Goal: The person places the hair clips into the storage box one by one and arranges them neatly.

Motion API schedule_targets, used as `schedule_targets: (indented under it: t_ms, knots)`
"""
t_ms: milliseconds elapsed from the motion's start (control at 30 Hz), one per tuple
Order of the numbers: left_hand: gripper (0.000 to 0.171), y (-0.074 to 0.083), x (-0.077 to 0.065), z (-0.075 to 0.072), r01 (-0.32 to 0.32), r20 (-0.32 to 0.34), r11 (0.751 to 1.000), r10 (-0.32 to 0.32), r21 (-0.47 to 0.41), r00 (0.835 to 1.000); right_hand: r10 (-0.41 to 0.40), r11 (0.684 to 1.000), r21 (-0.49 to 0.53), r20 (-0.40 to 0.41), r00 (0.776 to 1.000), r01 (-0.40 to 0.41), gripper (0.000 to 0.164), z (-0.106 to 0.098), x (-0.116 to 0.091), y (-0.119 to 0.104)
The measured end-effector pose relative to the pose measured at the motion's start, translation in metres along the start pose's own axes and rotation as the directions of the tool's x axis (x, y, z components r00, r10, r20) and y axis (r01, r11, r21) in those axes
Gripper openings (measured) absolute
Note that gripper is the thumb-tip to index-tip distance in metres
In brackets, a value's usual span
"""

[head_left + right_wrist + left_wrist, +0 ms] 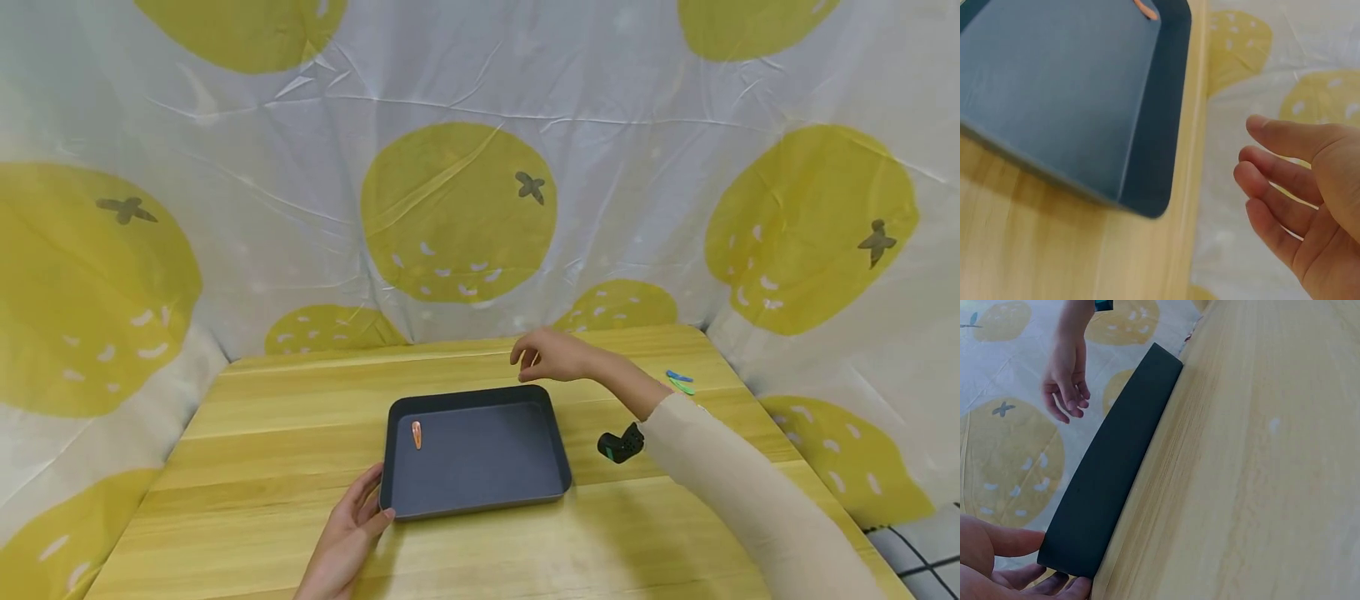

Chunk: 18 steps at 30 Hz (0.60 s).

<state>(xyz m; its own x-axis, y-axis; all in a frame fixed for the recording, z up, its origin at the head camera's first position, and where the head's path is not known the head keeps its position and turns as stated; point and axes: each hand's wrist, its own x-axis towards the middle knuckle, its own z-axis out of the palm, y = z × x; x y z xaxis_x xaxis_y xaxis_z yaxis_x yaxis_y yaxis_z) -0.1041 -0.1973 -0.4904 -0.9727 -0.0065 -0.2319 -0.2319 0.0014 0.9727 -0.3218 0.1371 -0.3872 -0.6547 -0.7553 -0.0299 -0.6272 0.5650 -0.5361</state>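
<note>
Long cream sleeve point(742, 496), black green-marked wrist camera point(621, 444)

One tray point(495, 458), three clips point(417, 434) point(678, 377) point(682, 387), two hands point(347, 525) point(557, 354)
Clips: one inside, toward ten o'clock; two outside, toward two o'clock.

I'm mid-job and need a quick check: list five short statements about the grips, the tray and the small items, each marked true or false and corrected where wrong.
1. The left grip holds the tray at its near left corner. True.
2. Both grips hold the tray. False: the right grip holds nothing.
3. The orange clip lies inside the tray. True.
4. All the small items lie inside the tray. False: the blue item and green item lie on the table.
5. The orange clip is nearer the tray's left wall than its right. True.
</note>
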Motion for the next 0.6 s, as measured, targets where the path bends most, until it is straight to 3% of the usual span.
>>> schedule_targets:
  t_ms: [600]
  knots:
    - [0.072,-0.007,0.001,-0.002,-0.036,0.005,0.999,0.036,0.018,0.999,0.115,0.993,0.031,-0.117,0.986,-0.112,0.023,-0.013,-0.064,0.046]
